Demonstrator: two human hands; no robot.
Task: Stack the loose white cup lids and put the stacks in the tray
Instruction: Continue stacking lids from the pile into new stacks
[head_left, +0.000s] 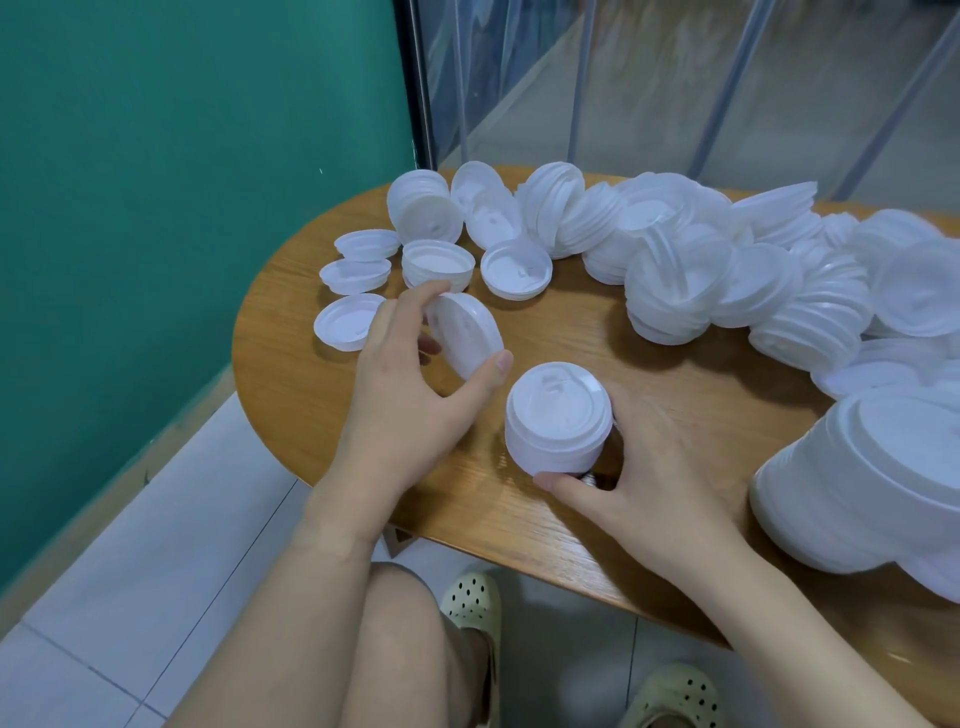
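A tilted lid (465, 335) is being pinched by the left hand (415, 405), just left of the upright stack (558, 418) being gripped by the right hand (660, 467).

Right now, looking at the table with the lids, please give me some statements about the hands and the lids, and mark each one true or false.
1. The left hand holds a single lid tilted on edge. True.
2. The right hand is empty. False: it grips a short stack of lids.
3. That stack stands top side up on the wooden table. True.
4. The lids near the table's left edge lie top side up. False: their hollow sides face up.
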